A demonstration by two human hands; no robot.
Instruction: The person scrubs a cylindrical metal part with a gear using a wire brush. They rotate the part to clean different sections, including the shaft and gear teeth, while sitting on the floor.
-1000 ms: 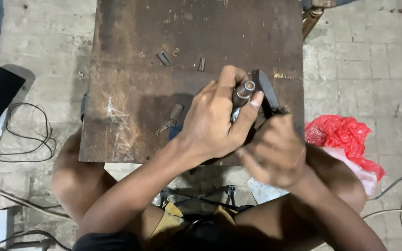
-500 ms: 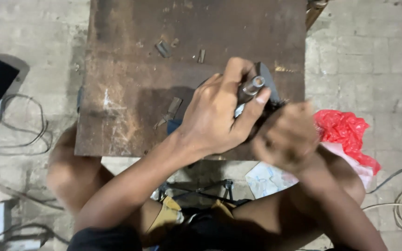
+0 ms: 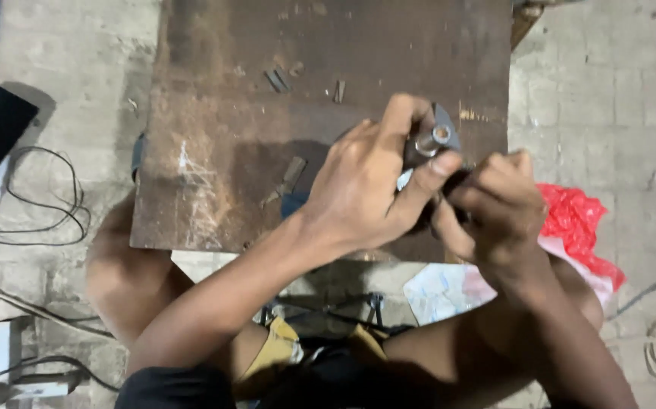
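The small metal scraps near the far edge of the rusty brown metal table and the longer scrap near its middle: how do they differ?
The small metal scraps are short and lie far from the hands; the longer scrap is slim, slanted, and lies close beside the left hand. The small scraps lie in plain light; the longer scrap lies in shadow. Both rest loose on the rusty brown metal table.
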